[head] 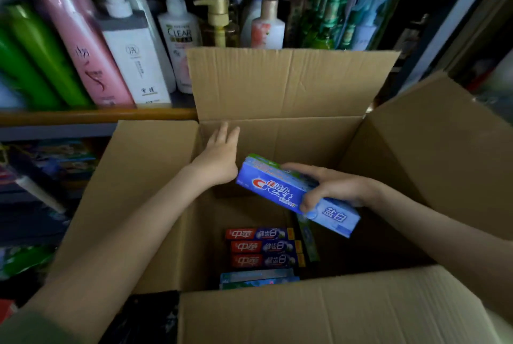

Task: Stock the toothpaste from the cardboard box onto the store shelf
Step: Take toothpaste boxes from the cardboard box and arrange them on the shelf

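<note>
Blue Crest toothpaste box (280,193) in right hand (341,185)

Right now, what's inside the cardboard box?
Three red toothpaste packs stacked flat, bluish packs nearer, a green one beside them. The near flap and held Crest pack hide the rest.

wooden shelf (83,116) carries upright shampoo bottles (130,52); the cardboard box (277,85) seemingly stands before it.
</note>
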